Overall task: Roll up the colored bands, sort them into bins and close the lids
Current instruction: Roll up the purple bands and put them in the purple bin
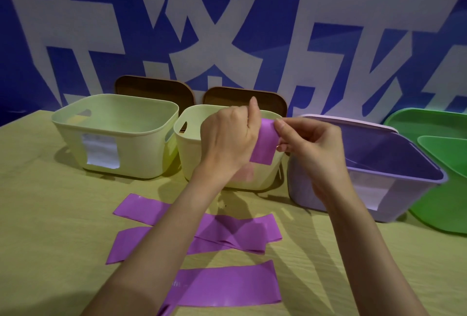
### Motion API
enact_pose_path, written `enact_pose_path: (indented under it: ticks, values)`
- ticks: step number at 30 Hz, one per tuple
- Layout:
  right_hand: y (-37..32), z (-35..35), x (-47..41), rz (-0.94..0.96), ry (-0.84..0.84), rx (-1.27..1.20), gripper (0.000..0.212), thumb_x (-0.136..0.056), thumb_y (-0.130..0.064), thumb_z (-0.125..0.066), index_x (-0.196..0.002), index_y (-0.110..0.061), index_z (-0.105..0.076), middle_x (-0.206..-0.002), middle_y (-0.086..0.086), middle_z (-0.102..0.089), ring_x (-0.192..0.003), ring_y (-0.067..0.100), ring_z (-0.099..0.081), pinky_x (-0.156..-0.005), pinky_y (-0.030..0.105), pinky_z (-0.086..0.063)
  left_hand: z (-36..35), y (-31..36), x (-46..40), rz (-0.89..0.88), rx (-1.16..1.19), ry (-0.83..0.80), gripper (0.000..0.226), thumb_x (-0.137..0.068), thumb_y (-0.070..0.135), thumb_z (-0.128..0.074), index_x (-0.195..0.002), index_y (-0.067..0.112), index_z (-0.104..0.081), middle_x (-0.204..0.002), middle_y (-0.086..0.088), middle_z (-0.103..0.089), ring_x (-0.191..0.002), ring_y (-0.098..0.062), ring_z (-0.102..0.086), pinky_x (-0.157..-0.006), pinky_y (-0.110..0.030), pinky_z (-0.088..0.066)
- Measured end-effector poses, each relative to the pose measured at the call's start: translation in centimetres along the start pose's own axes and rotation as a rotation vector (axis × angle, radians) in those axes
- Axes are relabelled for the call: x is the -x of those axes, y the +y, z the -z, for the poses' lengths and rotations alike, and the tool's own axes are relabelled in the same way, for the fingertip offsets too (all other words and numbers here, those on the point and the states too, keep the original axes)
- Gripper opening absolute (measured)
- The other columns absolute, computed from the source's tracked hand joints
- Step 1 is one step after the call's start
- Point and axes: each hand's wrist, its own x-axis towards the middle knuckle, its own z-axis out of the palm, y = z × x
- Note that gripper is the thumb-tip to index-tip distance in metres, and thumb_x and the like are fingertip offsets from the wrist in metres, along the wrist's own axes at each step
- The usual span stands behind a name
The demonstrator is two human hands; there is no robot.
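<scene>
Person, head-camera view: two bare forearms, no sleeves in view. Left hand [227,136] and right hand [310,146] bare, without gloves, rings, watch or bracelets. Fingers [280,126] with short, unpainted nails.

A purple band [262,143], partly rolled, is held up in front of the middle pale-green bin [202,161]. More purple bands [227,284] lie flat near the table's front edge. Another pale-green bin [75,123] stands left, a purple bin [404,179] and green bin [442,204] right. Two brown lids [151,88] lean behind the pale bins.
</scene>
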Motion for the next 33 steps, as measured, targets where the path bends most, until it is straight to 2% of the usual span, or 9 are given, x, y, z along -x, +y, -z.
enact_pose_path:
  ticks: [3,6,8,11,14,18,23,28,33]
  values:
    - [-0.17,0.04,0.11,0.012,-0.037,0.009,0.011,-0.087,-0.019,-0.067,-0.096,-0.015,-0.073,-0.079,0.0,-0.073,-0.07,0.011,-0.067,-0.061,0.016,-0.051,-0.07,-0.03,0.03,0.05,0.037,0.008,0.045,-0.101,0.031,-0.031,-0.06,0.021,-0.046,-0.048,0.017,-0.033,-0.043,-0.001,-0.039,-0.044,-0.015,-0.024]
    - [-0.33,-0.03,0.14,0.061,-0.068,0.03,0.02,-0.086,-0.018,-0.07,-0.105,-0.015,-0.071,-0.092,0.001,-0.073,-0.081,0.011,-0.069,-0.068,0.018,-0.053,-0.05,-0.04,-0.01,0.121,0.08,-0.013,0.045,-0.103,0.03,-0.033,-0.061,0.021,-0.047,-0.051,0.015,-0.038,-0.047,-0.003,-0.045,-0.044,-0.011,-0.027]
    - [-0.46,0.1,0.14,0.108,-0.1,0.056,0.025,-0.083,-0.014,-0.073,-0.108,-0.015,-0.069,-0.099,0.0,-0.071,-0.087,0.012,-0.069,-0.074,0.02,-0.055,-0.06,-0.15,-0.15,0.186,0.108,-0.039,0.048,-0.103,0.031,-0.033,-0.057,0.023,-0.045,-0.051,0.013,-0.041,-0.048,-0.005,-0.046,-0.043,-0.01,-0.033]
    - [-0.55,0.22,0.17,0.18,-0.145,0.116,0.027,-0.081,-0.004,-0.074,-0.106,-0.012,-0.069,-0.1,0.0,-0.071,-0.091,0.015,-0.069,-0.08,0.024,-0.056,-0.06,-0.34,-0.3,0.262,0.129,-0.075,0.047,-0.103,0.033,-0.033,-0.06,0.022,-0.049,-0.053,0.01,-0.044,-0.05,-0.007,-0.048,-0.046,-0.006,-0.035]
    - [-0.42,0.21,0.12,0.144,-0.108,0.047,0.026,-0.082,0.001,-0.072,-0.104,-0.012,-0.071,-0.095,0.002,-0.073,-0.088,0.016,-0.07,-0.079,0.022,-0.055,-0.11,-0.24,-0.16,0.237,0.113,-0.089,0.044,-0.102,0.038,-0.033,-0.068,0.02,-0.054,-0.055,0.012,-0.045,-0.053,-0.007,-0.05,-0.046,-0.009,-0.029]
    - [-0.09,0.11,0.04,0.063,-0.064,0.024,0.023,-0.084,-0.003,-0.07,-0.105,-0.013,-0.071,-0.089,-0.005,-0.074,-0.084,0.008,-0.07,-0.071,0.015,-0.053,-0.01,-0.16,-0.04,0.11,0.066,-0.017,0.043,-0.101,0.042,-0.032,-0.067,0.022,-0.051,-0.054,0.016,-0.039,-0.048,-0.004,-0.044,-0.048,-0.013,-0.025]
    - [0.23,0.17,-0.15,0.035,-0.026,-0.001,0.022,-0.086,-0.005,-0.068,-0.108,-0.005,-0.071,-0.092,0.001,-0.074,-0.086,0.011,-0.07,-0.07,0.016,-0.052,0.03,-0.32,0.03,0.002,0.039,0.009,0.043,-0.099,0.036,-0.038,-0.07,0.014,-0.061,-0.06,0.008,-0.048,-0.051,-0.007,-0.043,-0.048,-0.013,-0.024]
    - [0.1,0.06,-0.07,0.051,-0.055,0.023,0.022,-0.086,-0.009,-0.069,-0.108,-0.01,-0.071,-0.093,0.002,-0.073,-0.085,0.013,-0.07,-0.072,0.019,-0.054,0.2,-0.29,-0.28,0.047,0.052,-0.013,0.047,-0.1,0.032,-0.032,-0.058,0.019,-0.05,-0.047,0.015,-0.032,-0.042,-0.002,-0.038,-0.044,-0.015,-0.022]
    - [-0.11,0.07,0.01,0.187,-0.117,0.153,0.034,-0.077,-0.009,-0.078,-0.109,-0.013,-0.068,-0.103,0.0,-0.07,-0.09,0.012,-0.068,-0.08,0.024,-0.056,0.24,-0.49,-0.32,0.152,0.098,-0.058,0.051,-0.103,0.031,-0.034,-0.055,0.02,-0.049,-0.048,0.013,-0.039,-0.045,-0.005,-0.045,-0.043,-0.01,-0.024]
